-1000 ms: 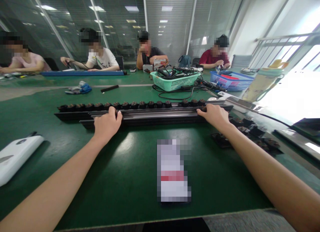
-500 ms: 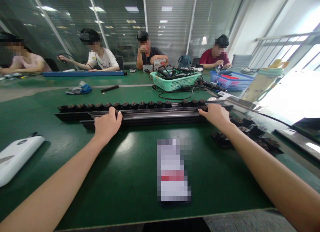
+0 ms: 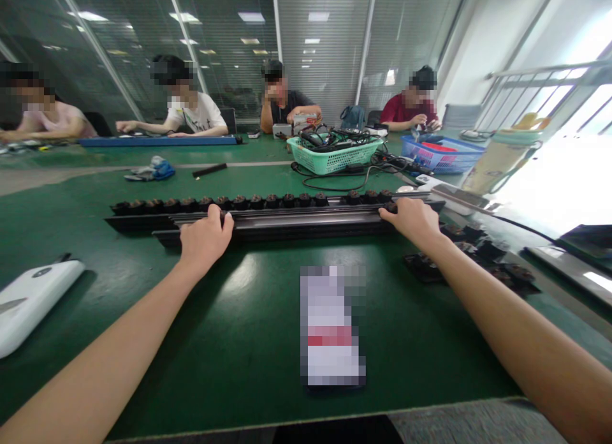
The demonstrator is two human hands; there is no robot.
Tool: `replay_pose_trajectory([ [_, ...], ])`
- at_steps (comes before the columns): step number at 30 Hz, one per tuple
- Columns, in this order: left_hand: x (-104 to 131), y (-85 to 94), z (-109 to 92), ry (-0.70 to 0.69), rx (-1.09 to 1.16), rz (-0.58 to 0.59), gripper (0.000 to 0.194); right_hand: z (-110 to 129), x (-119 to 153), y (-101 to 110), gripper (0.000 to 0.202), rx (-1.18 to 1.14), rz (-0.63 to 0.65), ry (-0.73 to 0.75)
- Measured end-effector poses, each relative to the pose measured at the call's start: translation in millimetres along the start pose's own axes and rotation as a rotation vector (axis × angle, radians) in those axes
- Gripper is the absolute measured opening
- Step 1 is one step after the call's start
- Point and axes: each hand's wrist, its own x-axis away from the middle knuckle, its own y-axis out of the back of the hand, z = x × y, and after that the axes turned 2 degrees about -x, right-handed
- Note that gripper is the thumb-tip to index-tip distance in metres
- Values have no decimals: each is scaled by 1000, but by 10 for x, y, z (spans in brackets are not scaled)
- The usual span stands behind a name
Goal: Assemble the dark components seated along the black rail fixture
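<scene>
A long black rail [image 3: 306, 222] with a shiny channel along it lies crosswise on the green table. My left hand [image 3: 204, 238] is closed around it near its left end, thumb on the near side. Farther right, my right hand [image 3: 414, 222] grips the same rail, with dark material at the fingertips. Just behind it, a second long black rail [image 3: 138, 224] carries a row of round black parts [image 3: 257, 202] with brownish tops; the row has a gap toward the right. Beside my right forearm lies a heap of loose black parts [image 3: 482, 246]. My palms hide parts of the front rail.
A phone [image 3: 329, 329] lies near the table edge [image 3: 229, 425]. At left is a white device [image 3: 38, 297]. A green basket of cables [image 3: 329, 157], a blue basket [image 3: 444, 157] and a bottle [image 3: 502, 157] stand farther back. Several people sit across the table.
My hands and the rails have not visibly moved. Across the table, the person in the white shirt has lowered a raised hand and the dark cable to the blue bar.
</scene>
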Motion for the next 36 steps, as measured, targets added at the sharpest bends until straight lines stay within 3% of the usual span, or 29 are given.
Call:
replay_pose_trajectory([
  [15,-2,-11,8,-1,11,-1,63,5,27,-21,58,32,-60,18],
  [36,-2,-12,6,4,5,0,62,-51,-6,4,55,46,-36,-9],
])
